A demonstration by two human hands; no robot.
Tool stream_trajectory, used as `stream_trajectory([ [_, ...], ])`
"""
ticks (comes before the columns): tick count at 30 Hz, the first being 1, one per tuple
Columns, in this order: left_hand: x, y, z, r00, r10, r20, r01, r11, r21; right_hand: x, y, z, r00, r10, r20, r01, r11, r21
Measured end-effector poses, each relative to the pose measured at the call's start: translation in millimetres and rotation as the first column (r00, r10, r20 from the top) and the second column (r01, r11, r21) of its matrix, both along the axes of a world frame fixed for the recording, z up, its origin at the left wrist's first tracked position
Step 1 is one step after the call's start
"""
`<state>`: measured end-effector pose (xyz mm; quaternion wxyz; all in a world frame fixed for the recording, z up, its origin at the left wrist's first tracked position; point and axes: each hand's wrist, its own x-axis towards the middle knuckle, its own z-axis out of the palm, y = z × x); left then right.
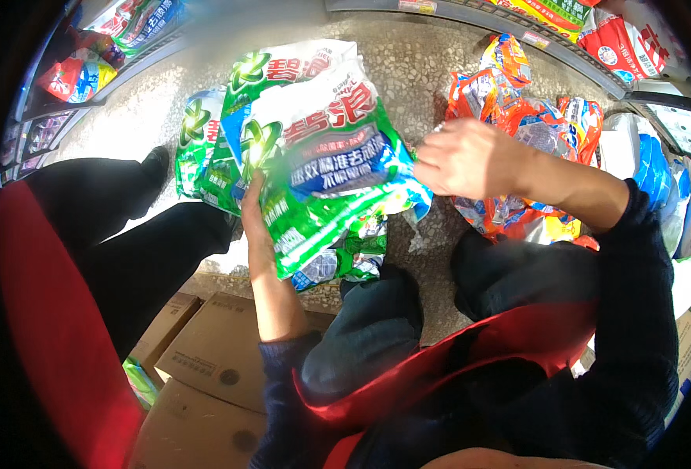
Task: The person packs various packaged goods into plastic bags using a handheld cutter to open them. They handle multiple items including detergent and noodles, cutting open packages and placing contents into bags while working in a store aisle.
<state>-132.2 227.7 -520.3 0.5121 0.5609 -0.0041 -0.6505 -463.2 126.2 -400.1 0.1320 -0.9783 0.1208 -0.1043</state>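
Observation:
A green and white plastic detergent bag (pixel 322 168) is held up in front of me, tilted, its printed face turned upward. My left hand (pixel 254 205) grips its left edge, with part of the fingers hidden behind it. At the bag's right edge, my right hand (pixel 470 160) is closed, its fingertips pinching the blue corner. Behind the held bag are more green and white bags (pixel 198 148) on the floor. Another green and blue pack (pixel 361 250) shows below it, partly covered.
Orange and blue bags (pixel 517 133) lie heaped on the speckled floor (pixel 408 47) at right. Cardboard boxes (pixel 220 352) stand at lower left. Stocked shelves (pixel 556 51) line the back and sides. Another person's dark-trousered leg (pixel 142 258) is close on my left.

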Motion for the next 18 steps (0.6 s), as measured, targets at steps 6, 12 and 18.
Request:
stream_trajectory([
  [6, -13, 19, -45, 0.925, -0.098, 0.367, 0.097, 0.995, 0.019, -13, -12, -63, 0.89, 0.199, -0.41, 0.197, 0.643, 0.74],
  [12, -39, -3, -1, 0.611, -0.199, 0.767, 0.11, 0.98, 0.167, 17, -20, -149, 0.665, -0.487, -0.566, 0.493, -0.283, 0.823],
  [18, -124, -36, 110, 0.806, 0.063, 0.589, 0.275, 0.841, -0.466, -47, 5, -34, 0.677, -0.709, -0.198, -0.038, -0.302, 0.953],
])
